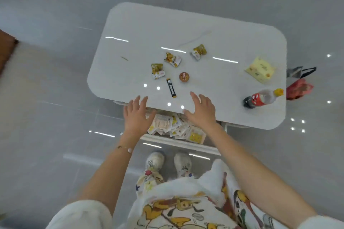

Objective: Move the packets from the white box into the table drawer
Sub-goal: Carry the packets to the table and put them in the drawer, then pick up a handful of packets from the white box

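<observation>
The table drawer (178,142) stands open just beneath both of my grips, and a heap of pale packets (167,124) lies in it, too overlapped to count. My left grip (136,115) and my right grip (202,111) hover over the drawer's back edge, fingers straight and spread, holding nothing. I judge the filling nearly done, with strays left to gather. Just ahead, between the two grips, lies one black stick sachet (171,88). A little beyond it is one round brown piece (184,76), and farther on three yellow-green packets (157,71) (172,59) (199,51) lie scattered on the desk (186,28). Well to the right of my right grip are one cola bottle (260,97) on its side and, beyond it, one pale yellow carton (260,69). The next move calls for a forward reach and a light pinch on the sachet. I can't pick out a white box on the desk.
</observation>
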